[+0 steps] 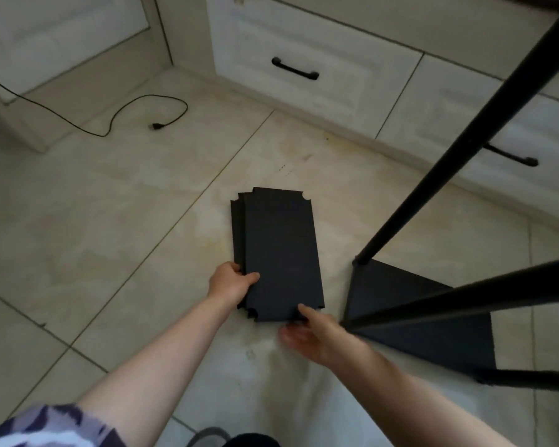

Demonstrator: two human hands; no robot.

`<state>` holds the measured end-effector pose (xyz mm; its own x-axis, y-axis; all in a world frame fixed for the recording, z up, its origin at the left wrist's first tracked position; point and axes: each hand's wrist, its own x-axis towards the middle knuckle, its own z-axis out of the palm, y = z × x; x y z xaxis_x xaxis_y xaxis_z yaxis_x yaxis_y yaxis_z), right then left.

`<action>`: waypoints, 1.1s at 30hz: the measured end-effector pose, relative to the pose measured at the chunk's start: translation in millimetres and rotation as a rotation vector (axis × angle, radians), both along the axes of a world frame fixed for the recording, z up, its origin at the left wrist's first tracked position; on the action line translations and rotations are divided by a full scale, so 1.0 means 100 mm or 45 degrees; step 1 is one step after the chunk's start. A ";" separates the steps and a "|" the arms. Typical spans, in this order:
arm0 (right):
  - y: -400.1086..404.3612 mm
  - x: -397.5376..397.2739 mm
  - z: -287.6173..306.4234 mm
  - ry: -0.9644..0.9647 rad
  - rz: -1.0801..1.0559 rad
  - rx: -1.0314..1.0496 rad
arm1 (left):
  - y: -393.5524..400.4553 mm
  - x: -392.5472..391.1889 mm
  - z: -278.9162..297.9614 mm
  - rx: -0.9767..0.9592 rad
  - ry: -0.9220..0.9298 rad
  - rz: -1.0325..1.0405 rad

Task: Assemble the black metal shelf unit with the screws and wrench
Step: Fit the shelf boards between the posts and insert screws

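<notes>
Lying flat on the pale tiled floor (117,221), a small stack of black shelf panels (279,250) sits in the middle of the scene, long side running near to far, with notched corners showing at both ends. The panels are slightly fanned, so the edges of the lower ones peek out along the left side.

The left hand (229,283) grips the stack at its near left edge, thumb pressed on the top panel and fingers curled under the side. The right hand (310,337) holds the near right corner, thumb lying on the top face and the other fingers tucked below the edge; these are blurred, so how far they reach under I cannot tell.

Just to the right of the stack stands the partly built shelf unit (433,327): a black base panel on the floor with thin black poles (465,137) rising from its corners, one slanting up to the far right and others crossing the near right of the scene.

Along the far side runs a white cabinet (320,53) with black drawer handles (295,70). On the far left, a black power cord (149,104) loops across the tiles, its plug lying loose.
</notes>
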<state>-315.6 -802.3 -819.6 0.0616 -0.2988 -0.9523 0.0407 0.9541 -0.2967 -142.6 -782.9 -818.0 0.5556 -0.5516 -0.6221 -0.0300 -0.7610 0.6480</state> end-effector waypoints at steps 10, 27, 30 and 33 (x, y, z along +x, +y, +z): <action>-0.08 -0.02 -0.06 -0.035 -0.038 -0.009 | -0.04 -0.12 -0.11 -0.052 0.258 0.149; 0.10 -0.16 0.69 -0.302 0.053 -0.306 | 0.29 0.00 0.58 -0.310 0.437 0.102; 0.20 -0.19 0.99 -0.371 0.082 -0.376 | 0.42 0.03 0.92 -0.408 0.471 0.131; 0.29 -0.22 1.34 -0.436 0.092 -0.424 | 0.59 0.03 1.32 -0.492 0.527 0.126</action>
<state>-337.6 -773.5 -685.9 0.3868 -0.5676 -0.7268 0.1266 0.8134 -0.5678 -139.2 -724.0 -686.1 0.3692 -0.7400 -0.5622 0.3444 -0.4529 0.8223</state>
